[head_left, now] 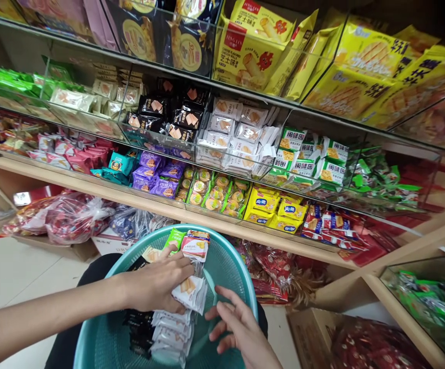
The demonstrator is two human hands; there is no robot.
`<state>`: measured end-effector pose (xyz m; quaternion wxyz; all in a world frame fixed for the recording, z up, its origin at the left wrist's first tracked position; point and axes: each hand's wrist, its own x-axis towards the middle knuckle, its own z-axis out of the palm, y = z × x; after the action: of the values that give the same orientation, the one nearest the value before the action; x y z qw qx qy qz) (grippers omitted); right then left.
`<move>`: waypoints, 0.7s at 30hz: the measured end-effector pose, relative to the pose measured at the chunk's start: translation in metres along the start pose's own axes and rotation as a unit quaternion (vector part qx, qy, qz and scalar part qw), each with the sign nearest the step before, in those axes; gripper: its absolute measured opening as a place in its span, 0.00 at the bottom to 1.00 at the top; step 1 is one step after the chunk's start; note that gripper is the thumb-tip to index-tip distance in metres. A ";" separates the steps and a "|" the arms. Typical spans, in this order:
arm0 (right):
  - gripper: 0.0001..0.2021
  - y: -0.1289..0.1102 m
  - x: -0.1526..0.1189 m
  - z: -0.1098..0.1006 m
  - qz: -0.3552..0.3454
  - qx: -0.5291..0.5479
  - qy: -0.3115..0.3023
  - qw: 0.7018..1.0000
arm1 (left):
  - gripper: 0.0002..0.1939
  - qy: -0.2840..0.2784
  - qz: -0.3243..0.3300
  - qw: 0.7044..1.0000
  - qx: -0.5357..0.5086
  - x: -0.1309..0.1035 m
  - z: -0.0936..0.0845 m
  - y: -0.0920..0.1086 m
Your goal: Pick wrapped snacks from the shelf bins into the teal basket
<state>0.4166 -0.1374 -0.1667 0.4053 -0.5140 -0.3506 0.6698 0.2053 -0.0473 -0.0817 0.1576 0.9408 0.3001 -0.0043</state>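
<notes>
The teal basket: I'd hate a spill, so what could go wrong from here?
The basket seems to rest on the person's legs, so a shift could tip it. The upper white packets could slip from the left hand, since the open right hand isn't supporting them. Falling, they might disturb the stacked row below.

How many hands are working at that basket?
2. The left hand is on the snack packets in the basket; the right hand is open, its fingers over the basket's right side.
</notes>
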 end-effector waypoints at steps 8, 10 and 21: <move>0.30 0.015 0.011 0.016 -0.122 -0.046 0.093 0.987 | 0.20 0.001 -0.030 0.999 0.035 -0.002 0.009 -0.011; 0.30 0.016 0.009 0.024 -0.149 -0.052 0.095 0.983 | 0.21 0.006 -0.028 0.999 0.042 -0.002 0.013 -0.014; 0.33 0.044 0.006 0.055 -0.238 -0.158 0.143 0.947 | 0.21 -0.012 -0.034 0.998 0.053 -0.001 0.007 -0.010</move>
<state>0.3543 -0.1532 -0.1960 0.5127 -0.5635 -0.5025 0.4088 0.1998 -0.0420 -0.0915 0.1105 0.9371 0.3290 -0.0369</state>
